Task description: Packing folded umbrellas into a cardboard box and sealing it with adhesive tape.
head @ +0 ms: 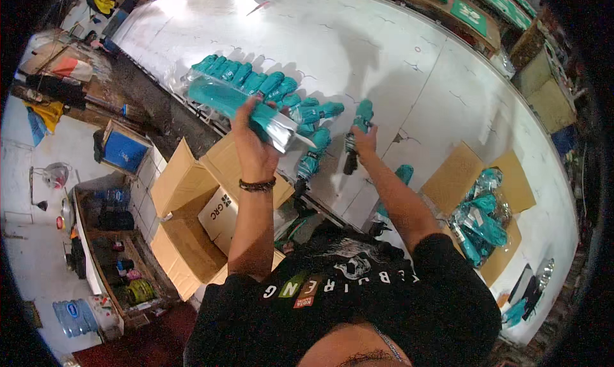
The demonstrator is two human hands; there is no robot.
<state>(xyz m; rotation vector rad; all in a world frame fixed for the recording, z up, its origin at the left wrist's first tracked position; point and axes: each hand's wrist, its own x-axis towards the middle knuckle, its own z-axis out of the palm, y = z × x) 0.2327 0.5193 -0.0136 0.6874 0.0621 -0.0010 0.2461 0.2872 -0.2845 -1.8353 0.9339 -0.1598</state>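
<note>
My left hand point(256, 144) grips a long teal package in clear plastic point(216, 96), its silvery end towards the right. It hovers over the near edge of the white table point(383, 45). In my right hand point(366, 141) is a folded teal compact umbrella point(364, 109) with a dark handle pointing towards me. Behind the package, several folded teal umbrellas point(242, 74) lie side by side in a row. Another teal umbrella point(316, 148) lies between my hands. One more teal umbrella point(404, 172) is partly covered by my right forearm.
An open cardboard carton point(184, 242) stands below the table edge at left, partly behind my left forearm. On the table at right, another open carton point(453, 175) holds several plastic-wrapped teal umbrellas point(484, 218). A blue-panelled box point(124, 151) and a large water bottle point(74, 318) stand further left.
</note>
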